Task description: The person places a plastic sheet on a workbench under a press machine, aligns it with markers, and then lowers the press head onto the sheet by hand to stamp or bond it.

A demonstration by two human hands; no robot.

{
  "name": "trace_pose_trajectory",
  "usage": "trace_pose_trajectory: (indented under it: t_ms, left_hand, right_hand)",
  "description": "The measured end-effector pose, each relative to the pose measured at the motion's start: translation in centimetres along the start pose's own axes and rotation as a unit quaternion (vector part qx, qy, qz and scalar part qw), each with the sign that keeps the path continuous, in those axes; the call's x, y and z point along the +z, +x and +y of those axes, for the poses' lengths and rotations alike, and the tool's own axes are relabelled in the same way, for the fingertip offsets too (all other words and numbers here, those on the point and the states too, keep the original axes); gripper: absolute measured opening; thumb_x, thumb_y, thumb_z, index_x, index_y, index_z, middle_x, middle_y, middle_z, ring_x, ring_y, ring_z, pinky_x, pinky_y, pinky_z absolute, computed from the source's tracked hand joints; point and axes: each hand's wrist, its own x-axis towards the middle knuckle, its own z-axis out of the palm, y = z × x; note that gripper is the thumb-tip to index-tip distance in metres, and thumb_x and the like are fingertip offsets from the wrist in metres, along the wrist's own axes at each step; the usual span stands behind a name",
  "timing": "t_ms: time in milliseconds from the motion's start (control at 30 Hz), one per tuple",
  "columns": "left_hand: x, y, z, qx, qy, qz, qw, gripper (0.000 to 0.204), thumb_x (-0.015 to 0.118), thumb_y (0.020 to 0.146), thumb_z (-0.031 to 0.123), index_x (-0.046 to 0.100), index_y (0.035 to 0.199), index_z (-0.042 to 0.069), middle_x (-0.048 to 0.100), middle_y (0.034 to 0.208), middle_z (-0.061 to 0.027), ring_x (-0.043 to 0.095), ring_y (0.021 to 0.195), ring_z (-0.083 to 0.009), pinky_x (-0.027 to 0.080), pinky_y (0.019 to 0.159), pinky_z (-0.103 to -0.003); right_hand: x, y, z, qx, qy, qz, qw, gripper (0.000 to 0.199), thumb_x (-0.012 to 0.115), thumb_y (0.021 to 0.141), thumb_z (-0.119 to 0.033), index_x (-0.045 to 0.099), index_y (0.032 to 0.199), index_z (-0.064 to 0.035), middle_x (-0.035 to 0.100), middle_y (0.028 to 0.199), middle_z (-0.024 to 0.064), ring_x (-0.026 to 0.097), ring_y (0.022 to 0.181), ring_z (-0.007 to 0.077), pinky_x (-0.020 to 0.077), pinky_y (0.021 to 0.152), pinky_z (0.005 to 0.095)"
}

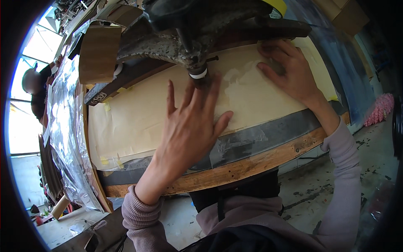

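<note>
My left hand (191,122) lies with fingers spread on a cream sheet (126,130). Its fingertips reach around the foot of a dark upright spindle (199,75) with a white ring, which hides where the spindle meets the sheet. Farther right, my right hand (289,71) rests near the sheet's far edge, fingers bent and thumb apart from them. A small grey-green patch shows between that thumb and fingers; whether it is an object or shadow is unclear. Pale smears mark the sheet between my hands.
A worn cast-metal machine arm (163,42) hangs over the sheet, with a dark bar behind. A wooden edge (235,170) runs along the near side. Clear plastic (67,122) drapes at left, cardboard (98,54) above it. Another person (37,86) stands far left.
</note>
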Motion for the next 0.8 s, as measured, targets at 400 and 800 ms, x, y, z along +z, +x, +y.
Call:
trace_pose_trajectory:
  t_ms: [400, 800]
  left_hand:
    - [0.1, 0.2, 0.5, -0.001, 0.01, -0.016, 1.0, 0.062, 0.05, 0.09, 0.038, 0.035, 0.139, 0.004, 0.041, 0.13, -0.0221, 0.036, 0.127, -0.0361, 0.021, 0.101, -0.067]
    - [-0.5, 0.7, 0.5, 0.001, 0.036, -0.029, 0.999, 0.064, 0.051, 0.088, 0.041, 0.034, 0.139, 0.006, 0.039, 0.134, -0.0207, 0.037, 0.125, -0.0354, 0.019, 0.1, -0.068]
  right_hand:
    - [0.3, 0.5, 0.8, -0.035, 0.028, 0.016, 0.999, 0.027, 0.067, 0.079, -0.024, 0.066, 0.094, -0.0013, 0.059, 0.096, 0.0069, 0.054, 0.094, 0.0258, 0.0437, 0.084, 0.0375]
    - [-0.3, -1.1, -0.8, -0.017, 0.011, -0.013, 1.0, 0.03, 0.06, 0.082, -0.016, 0.06, 0.106, 0.0016, 0.059, 0.106, 0.0146, 0.059, 0.092, 0.0308, 0.0501, 0.079, 0.0382]
